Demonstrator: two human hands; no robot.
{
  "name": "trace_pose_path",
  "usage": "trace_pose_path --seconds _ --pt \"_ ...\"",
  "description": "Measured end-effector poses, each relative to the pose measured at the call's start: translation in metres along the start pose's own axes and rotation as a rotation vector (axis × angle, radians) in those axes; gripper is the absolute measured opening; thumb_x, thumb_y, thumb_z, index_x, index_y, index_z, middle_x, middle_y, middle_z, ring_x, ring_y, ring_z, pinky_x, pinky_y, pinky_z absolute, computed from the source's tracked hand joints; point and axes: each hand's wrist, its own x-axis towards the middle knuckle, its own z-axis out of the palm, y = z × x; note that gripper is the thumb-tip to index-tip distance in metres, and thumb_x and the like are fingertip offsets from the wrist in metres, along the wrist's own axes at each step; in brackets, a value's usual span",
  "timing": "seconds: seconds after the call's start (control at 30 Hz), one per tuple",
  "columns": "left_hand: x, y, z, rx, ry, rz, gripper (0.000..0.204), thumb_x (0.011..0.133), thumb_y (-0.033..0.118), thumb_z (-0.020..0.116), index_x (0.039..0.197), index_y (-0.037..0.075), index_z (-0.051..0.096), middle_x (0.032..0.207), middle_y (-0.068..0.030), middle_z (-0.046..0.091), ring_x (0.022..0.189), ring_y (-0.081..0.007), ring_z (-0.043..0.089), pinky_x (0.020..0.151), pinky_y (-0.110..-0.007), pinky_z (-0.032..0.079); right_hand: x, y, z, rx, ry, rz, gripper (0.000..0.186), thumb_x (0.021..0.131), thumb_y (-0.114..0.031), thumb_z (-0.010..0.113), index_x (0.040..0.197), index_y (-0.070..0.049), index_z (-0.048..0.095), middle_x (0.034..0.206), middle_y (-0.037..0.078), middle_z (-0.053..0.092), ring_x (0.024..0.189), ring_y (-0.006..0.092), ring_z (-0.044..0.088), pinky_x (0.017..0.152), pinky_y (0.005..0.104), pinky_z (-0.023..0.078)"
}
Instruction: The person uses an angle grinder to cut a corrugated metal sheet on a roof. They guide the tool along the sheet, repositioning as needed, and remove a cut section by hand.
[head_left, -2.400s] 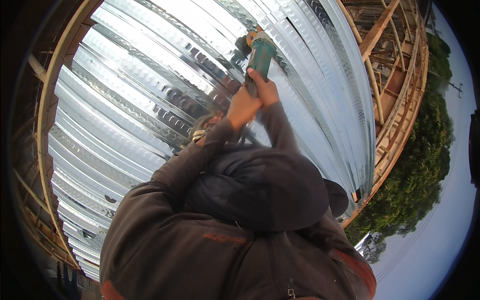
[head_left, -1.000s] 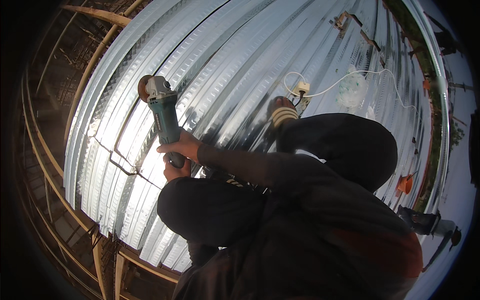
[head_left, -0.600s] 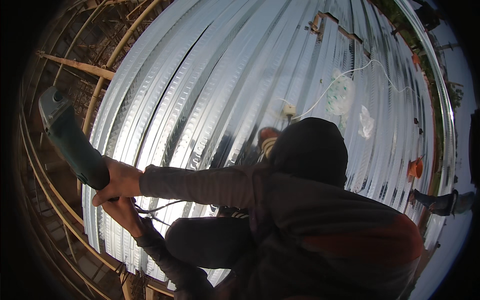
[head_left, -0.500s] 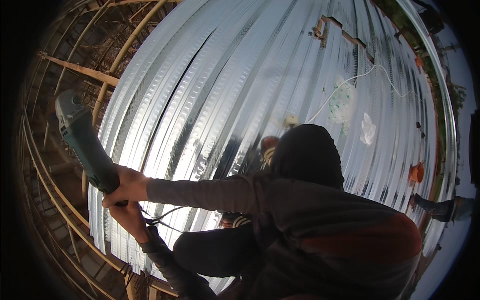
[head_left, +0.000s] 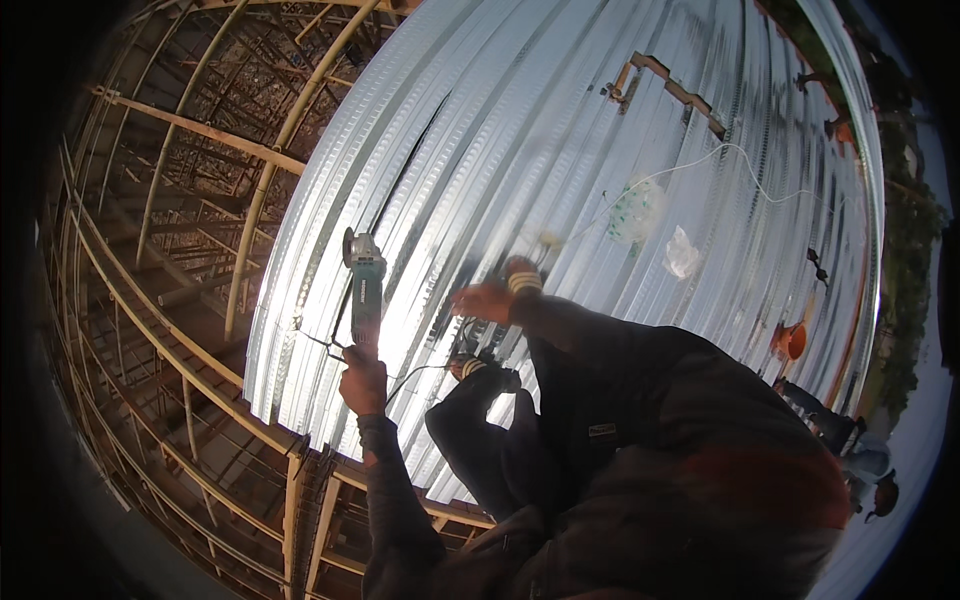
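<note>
My left hand (head_left: 363,382) is wrapped round the tail end of a green angle grinder (head_left: 367,290). The grinder stands out from the fist over the ribbed metal sheets (head_left: 440,200), its grey head and disc (head_left: 349,247) at the far end. A dark cord (head_left: 420,370) trails from the fist toward my feet. Off the tool, my right hand (head_left: 483,300) is held out above the sheets with its fingers stretched and apart, nothing in them. It is nearest to my foot in a striped sandal (head_left: 522,275). My other sandaled foot (head_left: 468,367) rests nearer to me.
Bamboo and timber scaffolding (head_left: 265,190) drops away past the sheets' left edge. Angled brown pieces (head_left: 680,92), a white cord (head_left: 735,148), clear plastic bags (head_left: 683,253) and an orange cone-shaped object (head_left: 790,341) lie on the metal. Another person (head_left: 868,465) is at the right edge.
My right hand has let go of the grinder and moved right, toward my foot. The left hand keeps the grinder, which now stands over the sheets instead of past their left edge. The view has shifted.
</note>
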Motion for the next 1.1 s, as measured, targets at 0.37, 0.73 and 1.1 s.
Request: trace_pose_path --seconds 0.37,0.73,1.1 --pt "-0.105 -0.087 -0.037 0.135 -0.426 -0.039 0.056 0.070 0.028 0.072 0.112 -0.002 0.050 0.091 -0.0253 0.069 0.087 -0.0424 0.069 0.080 -0.052 0.055 -0.528 0.190 0.008 0.893 0.956 1.131 0.049 0.092 -0.046 0.056 0.134 -0.020 0.055 0.121 0.008 0.064 0.101 0.0256 0.062 0.074 0.0488 0.044" --pt "-0.021 0.259 -0.007 0.009 -0.477 0.273 0.047 0.071 0.027 0.072 0.105 0.000 0.052 0.085 -0.0213 0.066 0.081 -0.0377 0.066 0.074 -0.049 0.053 -0.555 0.200 -0.019 0.770 1.058 0.452 0.028 0.091 -0.013 0.059 0.116 -0.002 0.066 0.104 0.018 0.068 0.092 0.0295 0.069 0.071 0.0413 0.056" --pt "-0.017 0.313 -0.096 -0.145 -0.458 0.074 0.039 0.072 0.025 0.072 0.097 0.002 0.054 0.079 -0.0173 0.064 0.074 -0.0330 0.063 0.068 -0.045 0.051 -0.526 0.274 -0.386 1.061 1.122 0.544 0.045 0.094 -0.038 0.056 0.137 -0.024 0.055 0.121 0.004 0.065 0.107 0.0254 0.062 0.086 0.0483 0.041"
